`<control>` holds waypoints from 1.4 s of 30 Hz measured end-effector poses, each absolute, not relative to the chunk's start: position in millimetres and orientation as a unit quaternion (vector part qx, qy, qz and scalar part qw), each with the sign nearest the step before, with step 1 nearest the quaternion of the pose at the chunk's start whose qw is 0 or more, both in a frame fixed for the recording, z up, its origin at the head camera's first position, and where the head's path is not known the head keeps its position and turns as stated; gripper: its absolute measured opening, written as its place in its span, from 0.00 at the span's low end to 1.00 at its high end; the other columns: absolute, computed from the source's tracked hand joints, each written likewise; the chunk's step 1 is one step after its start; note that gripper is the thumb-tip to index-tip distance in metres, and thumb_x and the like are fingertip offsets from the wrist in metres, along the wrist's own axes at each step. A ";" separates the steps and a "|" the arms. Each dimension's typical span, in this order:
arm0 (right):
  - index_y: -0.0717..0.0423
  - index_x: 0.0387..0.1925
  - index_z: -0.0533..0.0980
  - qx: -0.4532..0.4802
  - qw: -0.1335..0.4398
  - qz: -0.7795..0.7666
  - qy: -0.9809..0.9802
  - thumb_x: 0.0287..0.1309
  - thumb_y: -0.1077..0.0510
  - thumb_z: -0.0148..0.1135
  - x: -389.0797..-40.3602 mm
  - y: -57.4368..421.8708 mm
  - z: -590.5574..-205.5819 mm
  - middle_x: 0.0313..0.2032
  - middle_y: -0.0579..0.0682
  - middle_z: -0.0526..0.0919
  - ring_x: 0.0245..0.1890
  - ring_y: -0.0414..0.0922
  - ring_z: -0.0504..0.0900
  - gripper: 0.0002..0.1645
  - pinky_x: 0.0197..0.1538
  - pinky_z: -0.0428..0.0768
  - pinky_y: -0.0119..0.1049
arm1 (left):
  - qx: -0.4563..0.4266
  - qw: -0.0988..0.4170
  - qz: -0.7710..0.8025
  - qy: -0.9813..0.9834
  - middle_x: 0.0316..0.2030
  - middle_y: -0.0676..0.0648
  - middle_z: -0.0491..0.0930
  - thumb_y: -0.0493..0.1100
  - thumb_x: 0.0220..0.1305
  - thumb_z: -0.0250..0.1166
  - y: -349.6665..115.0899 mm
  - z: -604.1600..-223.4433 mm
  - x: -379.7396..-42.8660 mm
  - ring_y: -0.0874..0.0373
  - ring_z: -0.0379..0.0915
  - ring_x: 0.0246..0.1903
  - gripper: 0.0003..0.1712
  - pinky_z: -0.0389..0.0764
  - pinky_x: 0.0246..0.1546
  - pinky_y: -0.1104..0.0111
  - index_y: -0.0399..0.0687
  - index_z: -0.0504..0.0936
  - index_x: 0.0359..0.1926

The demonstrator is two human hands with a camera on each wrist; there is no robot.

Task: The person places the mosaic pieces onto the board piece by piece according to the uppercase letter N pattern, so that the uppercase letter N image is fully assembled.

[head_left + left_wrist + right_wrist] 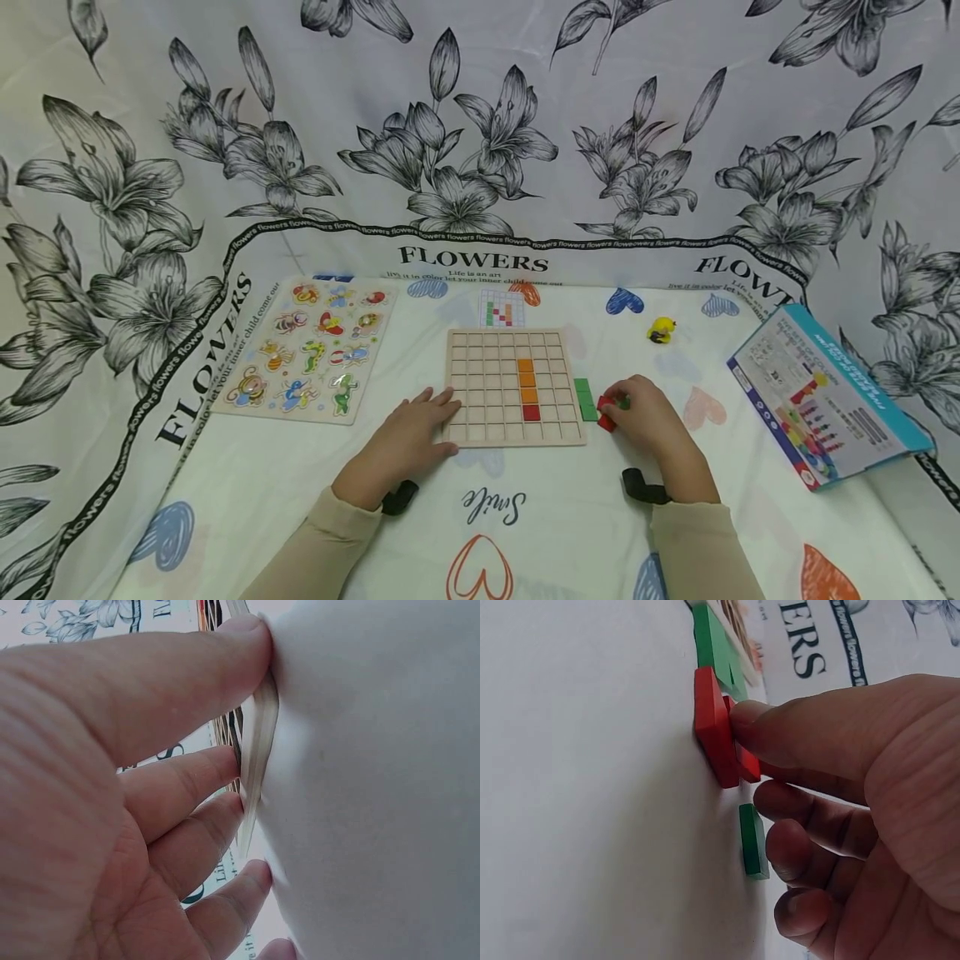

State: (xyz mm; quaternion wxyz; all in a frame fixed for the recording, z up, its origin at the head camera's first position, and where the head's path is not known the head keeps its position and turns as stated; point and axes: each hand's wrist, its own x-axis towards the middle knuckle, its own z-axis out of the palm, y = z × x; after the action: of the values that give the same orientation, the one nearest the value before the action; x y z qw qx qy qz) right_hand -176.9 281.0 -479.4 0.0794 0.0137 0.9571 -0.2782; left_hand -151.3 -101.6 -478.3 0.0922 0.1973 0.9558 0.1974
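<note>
The right hand [642,414], the nearer, pinches red tiles [605,414] just right of the green strip [586,401], the board [517,443] lying beyond to its left under spread left-hand [411,431] fingertips, though the tiles' long axis is hard to tell.

A wooden grid [487,383] holds orange squares [527,380] and a nearer red square [531,412]. A green strip [584,402] lies right; red blocks [605,422] farther.
</note>
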 end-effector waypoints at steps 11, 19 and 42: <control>0.50 0.41 0.78 0.031 0.070 -0.315 0.946 0.67 0.55 0.64 -177.5 276.9 -480.4 0.35 0.49 0.80 0.34 0.48 0.74 0.04 0.33 0.74 0.38 | 0.194 0.093 0.197 0.957 0.75 0.49 0.62 0.52 0.58 0.75 -101.0 -478.7 -150.8 0.43 0.51 0.76 0.41 0.55 0.73 0.42 0.51 0.73 0.71; 0.49 0.43 0.80 -0.005 -0.008 -0.355 0.935 0.68 0.57 0.63 -182.0 229.7 -471.1 0.36 0.48 0.80 0.33 0.47 0.74 0.05 0.31 0.76 0.37 | 0.197 0.091 0.190 0.958 0.75 0.51 0.62 0.53 0.58 0.75 -103.1 -479.6 -152.0 0.43 0.51 0.76 0.41 0.55 0.73 0.43 0.51 0.72 0.71; 0.38 0.37 0.83 -0.091 0.056 -0.340 0.935 0.65 0.57 0.66 -207.4 155.1 -485.6 0.35 0.39 0.80 0.37 0.44 0.76 0.07 0.41 0.80 0.36 | 0.183 0.096 0.196 0.959 0.75 0.53 0.61 0.54 0.57 0.75 -99.9 -481.1 -151.9 0.46 0.49 0.77 0.42 0.53 0.74 0.44 0.54 0.72 0.71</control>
State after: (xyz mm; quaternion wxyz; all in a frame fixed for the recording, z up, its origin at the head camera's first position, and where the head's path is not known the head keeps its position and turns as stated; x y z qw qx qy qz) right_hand -207.4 155.1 -485.6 0.0564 -0.0906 0.9345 -0.3395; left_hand -151.9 -99.9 -481.1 0.0963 0.1825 0.9587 0.1958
